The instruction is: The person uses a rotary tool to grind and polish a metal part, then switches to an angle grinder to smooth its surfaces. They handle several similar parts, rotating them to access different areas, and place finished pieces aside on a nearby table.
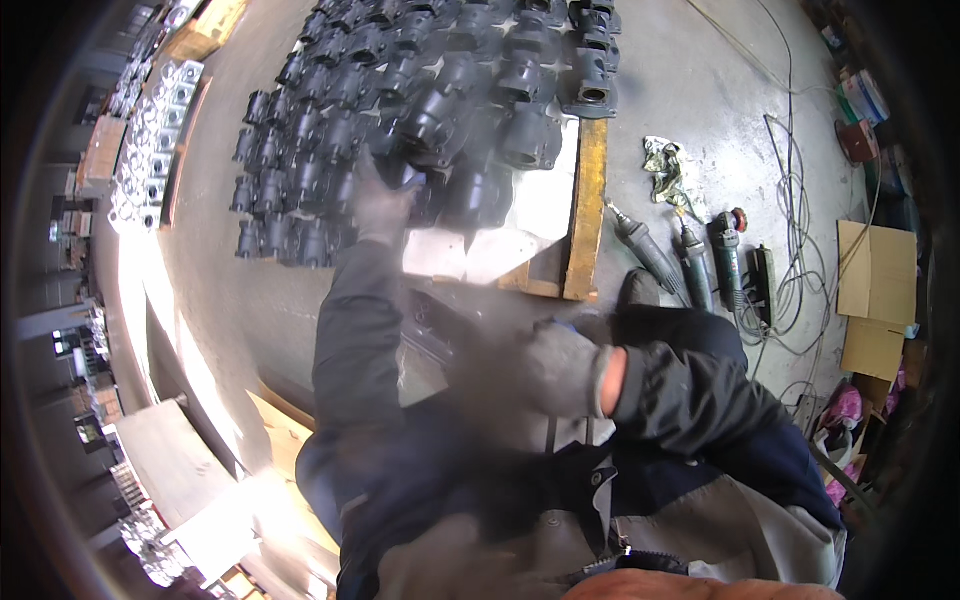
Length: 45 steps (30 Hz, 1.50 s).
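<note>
My left hand (384,208), in a grey glove, reaches forward to the near edge of the black castings. Its fingers close on a black metal casting (436,118), which sits tilted and blurred among the others; the hand partly covers the contact. Close to my body, my right hand (568,372), also gloved, is closed with its fingers curled. Something dark with a bit of blue shows at its top, too smeared to name. A dark blur fills the space left of that hand. Rows of similar black castings (530,138) stand on a pallet with a white sheet (545,195).
The pallet's wooden edge (587,215) lies right of the castings. Grinding tools, among them an angle grinder (728,250), rest on the floor near tangled cables (800,240) and a crumpled cloth (663,172). Cardboard (876,290) stands far right; silvery castings (157,145) stand left.
</note>
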### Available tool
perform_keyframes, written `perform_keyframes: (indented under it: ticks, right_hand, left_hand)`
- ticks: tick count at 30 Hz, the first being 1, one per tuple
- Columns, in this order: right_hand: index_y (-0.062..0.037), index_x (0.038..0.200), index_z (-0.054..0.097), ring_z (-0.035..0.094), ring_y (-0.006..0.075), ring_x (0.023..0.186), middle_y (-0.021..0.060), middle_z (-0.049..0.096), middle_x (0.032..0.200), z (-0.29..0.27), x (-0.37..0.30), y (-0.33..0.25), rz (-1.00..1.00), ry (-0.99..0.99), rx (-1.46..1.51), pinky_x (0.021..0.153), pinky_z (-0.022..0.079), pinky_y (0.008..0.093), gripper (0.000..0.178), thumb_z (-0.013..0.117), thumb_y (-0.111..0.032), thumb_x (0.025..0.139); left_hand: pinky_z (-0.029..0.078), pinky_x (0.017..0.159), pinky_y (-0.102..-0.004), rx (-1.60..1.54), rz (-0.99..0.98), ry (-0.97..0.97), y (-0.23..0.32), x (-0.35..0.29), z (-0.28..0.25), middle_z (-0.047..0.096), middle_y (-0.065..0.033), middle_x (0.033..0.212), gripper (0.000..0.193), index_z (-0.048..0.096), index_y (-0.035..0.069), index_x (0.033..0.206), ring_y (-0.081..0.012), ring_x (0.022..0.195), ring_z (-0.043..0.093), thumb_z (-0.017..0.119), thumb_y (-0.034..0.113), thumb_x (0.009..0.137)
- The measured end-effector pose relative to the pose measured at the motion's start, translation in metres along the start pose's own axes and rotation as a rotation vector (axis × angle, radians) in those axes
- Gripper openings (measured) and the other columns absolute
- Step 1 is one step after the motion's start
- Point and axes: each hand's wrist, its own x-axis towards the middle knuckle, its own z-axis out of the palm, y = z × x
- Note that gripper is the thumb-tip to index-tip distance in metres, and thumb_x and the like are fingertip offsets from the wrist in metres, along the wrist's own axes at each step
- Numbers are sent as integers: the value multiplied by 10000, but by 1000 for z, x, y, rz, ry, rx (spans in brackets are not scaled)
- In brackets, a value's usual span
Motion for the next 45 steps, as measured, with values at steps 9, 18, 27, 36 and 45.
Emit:
perform_keyframes:
  ticks: [9, 18, 27, 36, 45]
  right_hand:
    - [-121, 914, 761, 692, 289, 839, 104, 728, 899, -57, -14, 38, -224, -102, 62, 716, 550, 465, 197, 655, -286, 889]
    - [-75, 994, 749, 696, 273, 781, 114, 703, 900, 9, -13, 43, -232, 8, -292, 696, 569, 433, 297, 560, -298, 1044]
    - [-35, 1040, 720, 677, 309, 903, 153, 692, 1033, -21, 9, 71, -581, 309, 119, 780, 565, 436, 298, 630, -290, 912]
    - [-41, 933, 750, 704, 298, 743, 138, 717, 832, -51, -15, 50, -292, 334, 47, 621, 545, 428, 198, 672, -197, 838]
    - [-80, 1041, 738, 707, 330, 982, 117, 725, 1103, -2, -9, 47, 60, 176, 422, 871, 574, 467, 179, 679, -145, 885]
  left_hand:
    - [260, 1316, -466, -124, -68, 98, -24, 88, 95, 259, -317, 1698, 1389, 139, -54, 1668, -443, 1578, 293, 995, 453, 698]
    - [339, 1248, -525, 204, 538, -134, 74, 30, 137, 438, -265, 1577, 1065, 384, -20, 1578, -426, 1484, 424, 915, 447, 782]
    - [494, 1121, -529, 307, -110, -248, 115, 27, 230, 480, -331, 1538, 1349, 271, -33, 1630, -454, 1397, 548, 902, 687, 681]
    - [570, 995, -488, 351, -8, -66, 106, 35, 248, 723, -238, 1225, 1039, 556, -7, 1456, -426, 1109, 721, 948, 548, 670]
    - [587, 819, -365, -420, -340, -761, 107, 50, 164, 776, -127, 1083, 466, 784, 8, 1164, -223, 910, 743, 902, 307, 826]
